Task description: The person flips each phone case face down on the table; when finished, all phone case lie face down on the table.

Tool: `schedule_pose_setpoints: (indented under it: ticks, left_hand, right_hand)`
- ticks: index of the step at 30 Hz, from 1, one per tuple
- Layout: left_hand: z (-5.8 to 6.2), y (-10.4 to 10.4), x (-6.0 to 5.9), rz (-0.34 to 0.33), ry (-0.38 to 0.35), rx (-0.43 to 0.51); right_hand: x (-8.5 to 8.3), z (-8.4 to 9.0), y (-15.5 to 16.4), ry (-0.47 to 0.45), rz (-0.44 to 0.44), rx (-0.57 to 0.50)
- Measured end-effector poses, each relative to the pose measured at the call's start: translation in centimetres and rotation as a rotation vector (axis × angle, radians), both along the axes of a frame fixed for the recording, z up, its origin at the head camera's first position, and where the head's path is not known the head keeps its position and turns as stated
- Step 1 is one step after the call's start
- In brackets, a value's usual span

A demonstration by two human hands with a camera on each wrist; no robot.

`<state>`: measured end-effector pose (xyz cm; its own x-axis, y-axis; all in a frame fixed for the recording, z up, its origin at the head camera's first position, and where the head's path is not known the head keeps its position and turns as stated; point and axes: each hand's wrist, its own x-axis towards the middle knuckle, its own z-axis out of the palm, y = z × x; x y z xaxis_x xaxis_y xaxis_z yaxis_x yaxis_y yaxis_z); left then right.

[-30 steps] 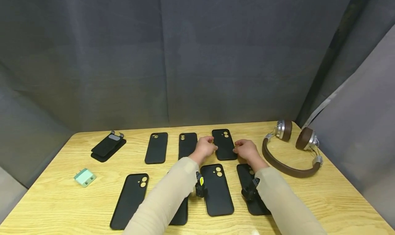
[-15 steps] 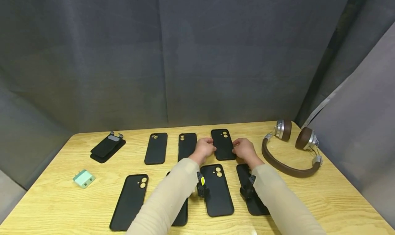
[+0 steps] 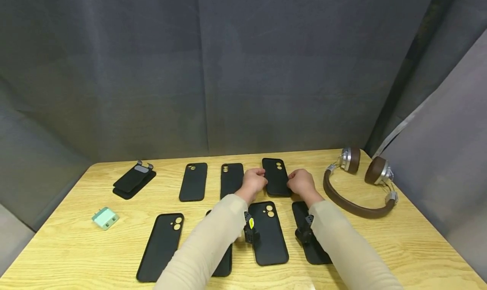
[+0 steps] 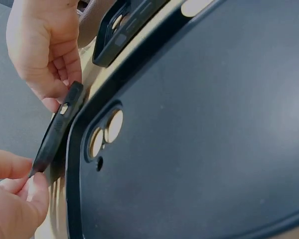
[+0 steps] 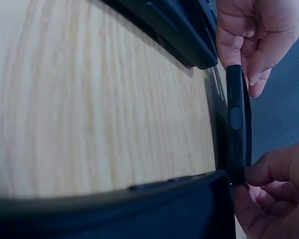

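A pale wooden tabletop (image 3: 380, 247) with strong grain fills the lower part of the head view, closed in behind and at both sides by dark grey fabric curtains (image 3: 266, 70) that hang in wide panels. At the far middle of the tabletop, the left hand (image 3: 254, 181) and the right hand (image 3: 300, 182) each pinch one long edge of a black phone case (image 3: 277, 178), fingers curled round its rim; the wrist views show this case gripped by fingertips on both sides, though whether it is lifted off the wood I cannot tell. To its left in the same far row lie two more black phone cases (image 3: 193, 181), flat and apart. A near row holds four more: one at the left (image 3: 160, 246), one mostly hidden under the left sleeve, one between the forearms (image 3: 268, 235), and one partly under the right sleeve. At the far left corner sits a small stack of dark cases (image 3: 134, 181), and nearer the left edge a mint-green charger plug (image 3: 104, 218). Brown headphones (image 3: 357, 184) with silver fittings rest at the far right, just beside the right hand.
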<state>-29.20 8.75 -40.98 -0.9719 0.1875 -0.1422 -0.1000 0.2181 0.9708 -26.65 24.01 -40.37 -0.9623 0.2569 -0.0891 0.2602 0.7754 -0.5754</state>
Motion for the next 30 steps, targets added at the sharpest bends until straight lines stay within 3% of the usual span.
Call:
schedule_pose_setpoints:
  ticks: [6, 13, 21, 30]
  left_hand:
    - [0.3, -0.2, -0.2, 0.047, -0.009, 0.069]
    - [0.8, -0.4, -0.2, 0.108, 0.041, 0.112]
    - [1.3, -0.7, -0.1, 0.142, 0.027, 0.225]
    - [1.4, -0.6, 0.0, 0.148, 0.04, 0.28]
  right_hand:
    - [0.1, 0.4, -0.3, 0.001, -0.01, -0.077]
    - [0.2, 0.5, -0.9, 0.032, -0.036, -0.219]
    - [0.1, 0.2, -1.9, 0.012, -0.033, -0.319]
    - [0.3, -0.6, -2.6, 0.023, -0.006, -0.319]
